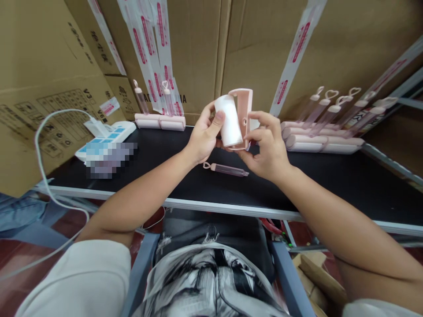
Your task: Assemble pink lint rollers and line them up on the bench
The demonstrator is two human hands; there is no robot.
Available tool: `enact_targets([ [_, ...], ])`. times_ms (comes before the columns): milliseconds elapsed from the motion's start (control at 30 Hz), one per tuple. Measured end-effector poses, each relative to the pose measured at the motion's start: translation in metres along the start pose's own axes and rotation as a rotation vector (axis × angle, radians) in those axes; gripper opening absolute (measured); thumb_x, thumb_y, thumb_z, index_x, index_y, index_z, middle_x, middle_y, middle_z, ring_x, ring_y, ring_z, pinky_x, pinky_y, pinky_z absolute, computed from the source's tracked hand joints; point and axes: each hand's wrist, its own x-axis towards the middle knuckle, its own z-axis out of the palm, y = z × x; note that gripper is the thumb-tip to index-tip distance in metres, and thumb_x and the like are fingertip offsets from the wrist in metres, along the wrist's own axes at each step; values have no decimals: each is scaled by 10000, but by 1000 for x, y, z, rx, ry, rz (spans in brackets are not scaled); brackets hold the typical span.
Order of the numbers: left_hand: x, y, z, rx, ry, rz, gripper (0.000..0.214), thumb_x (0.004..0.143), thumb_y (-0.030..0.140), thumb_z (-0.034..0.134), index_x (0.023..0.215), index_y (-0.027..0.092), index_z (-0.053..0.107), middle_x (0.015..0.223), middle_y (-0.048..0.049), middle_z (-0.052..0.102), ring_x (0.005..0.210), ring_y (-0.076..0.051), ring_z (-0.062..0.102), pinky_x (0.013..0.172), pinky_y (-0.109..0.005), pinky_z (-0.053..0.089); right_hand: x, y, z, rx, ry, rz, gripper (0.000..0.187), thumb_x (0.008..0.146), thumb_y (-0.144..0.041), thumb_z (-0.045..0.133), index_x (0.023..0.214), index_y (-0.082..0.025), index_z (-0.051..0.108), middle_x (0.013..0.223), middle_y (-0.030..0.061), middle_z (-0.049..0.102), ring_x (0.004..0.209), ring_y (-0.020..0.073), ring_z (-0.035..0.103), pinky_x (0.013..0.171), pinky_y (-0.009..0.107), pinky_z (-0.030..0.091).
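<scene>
Above the black tabletop, my left hand point(205, 133) grips a white roll point(228, 121), which looks like a lint roller refill, with the thumb across its front. A pink curved cover point(246, 105) with a small hole in its wall is tilted open beside the roll, and the roll sits partly in its hollow. My right hand point(269, 145) pinches the cover's right side and lower end. Below both hands lies a translucent handle point(229, 170) with a heart-shaped loop on its left end, touched by neither hand.
Finished-looking pink rollers point(324, 144) with upright handles are grouped at right, and more pink rollers point(160, 122) stand at back left. A white power strip point(114, 136) with a cable point(41, 154) is at left. Cardboard boxes point(194, 53) wall the back.
</scene>
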Motion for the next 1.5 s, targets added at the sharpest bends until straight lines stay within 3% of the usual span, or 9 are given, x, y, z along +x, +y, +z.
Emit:
enact_targets([
  [167, -2, 4, -1, -17, -56, -22, 780, 1037, 797, 512, 1669, 373, 340, 1368, -104, 714, 1241, -351, 751, 884, -457, 699, 1, 4, 4, 216, -10, 118, 896, 958, -521, 825, 1691, -342, 342, 1874, 189, 176, 1615, 444, 484, 1051, 547, 677],
  [300, -5, 10, -1, 21, -97, -47, 777, 1071, 743, 483, 1719, 391, 239, 1444, -120, 679, 1222, -351, 754, 855, -477, 708, 3, 1, 10, 396, -117, 357, 1111, 879, -641, 851, 1759, -312, 259, 1738, 183, 499, 1474, 426, 641, 1027, 528, 691],
  [433, -6, 9, -2, 69, -128, -83, 725, 1107, 708, 407, 1729, 418, 175, 1395, -112, 686, 1125, -322, 781, 802, -469, 714, 6, -13, 15, 586, -140, 587, 837, 816, -514, 903, 1538, -273, 554, 1255, 102, 808, 1056, 337, 816, 840, 464, 723],
  [600, -5, 1, -4, 172, -144, -102, 672, 1138, 660, 342, 1730, 402, 156, 1277, -110, 719, 998, -281, 787, 796, -483, 719, 14, -29, 16, 811, -154, 905, 493, 643, -239, 847, 1091, -245, 641, 857, 1, 783, 668, 260, 787, 569, 383, 680],
  [733, -7, 2, -3, 227, -135, -63, 715, 1126, 710, 307, 1749, 441, 83, 1342, -123, 691, 988, -290, 786, 785, -509, 706, 17, -30, 17, 857, -162, 1058, 447, 607, -218, 757, 1033, -221, 619, 746, -8, 758, 552, 232, 748, 494, 345, 642],
  [1000, -15, 15, 10, 112, -8, -40, 722, 1104, 730, 405, 1726, 429, 193, 1348, -115, 675, 1104, -321, 782, 809, -498, 709, 10, -25, 27, 881, -88, 1020, 579, 670, -279, 772, 1139, -294, 433, 761, -86, 715, 551, 195, 730, 500, 329, 627],
  [1200, -6, 17, 7, -17, 117, -112, 711, 1073, 790, 431, 1661, 416, 291, 1286, -99, 691, 1064, -296, 787, 799, -472, 720, 8, -22, 27, 892, -116, 905, 496, 745, -284, 783, 1120, -297, 457, 753, -104, 646, 502, 165, 654, 497, 345, 594],
  [1367, -6, 8, 8, -7, 95, -141, 782, 1029, 834, 485, 1659, 404, 313, 1183, -87, 700, 969, -281, 788, 761, -456, 717, 9, -22, 28, 884, -139, 933, 532, 706, -260, 762, 1159, -282, 485, 788, -81, 668, 503, 168, 653, 482, 346, 584],
  [1500, -6, -2, 5, 140, -53, -128, 794, 1072, 802, 393, 1730, 428, 152, 1226, -104, 710, 992, -292, 783, 815, -510, 712, 9, -23, 31, 838, -132, 1001, 553, 701, -267, 762, 1177, -286, 479, 781, -77, 661, 504, 171, 648, 465, 344, 583],
])
